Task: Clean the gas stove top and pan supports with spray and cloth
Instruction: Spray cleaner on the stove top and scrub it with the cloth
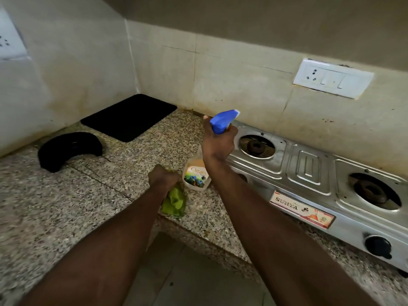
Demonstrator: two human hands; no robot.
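Right hand point(217, 143): clenched round the neck of the spray bottle point(196, 176), just under its blue trigger head. The bottle is upright just beside the stove's left end, nozzle turned toward the stove. Whether its base touches the counter cannot be told.

Left hand point(164, 176): fist closed on the green cloth point(174, 200), which hangs bunched below it near the counter's front edge, just left of the bottle.

Counter point(66, 206): speckled granite, running back into a wall corner.

Gas stove point(309, 171): steel, two-burner, set along the counter's back edge at the right. A dark burner head sits in each well, with a brand label and a black knob point(377, 246) on the front face.

Mat point(129, 117): black, flat, in the counter's back corner.

Curved object point(68, 150): black, near the counter's left edge, forward of the mat, kind unclear.

Switch plate point(333, 78): white, on the wall above the stove.
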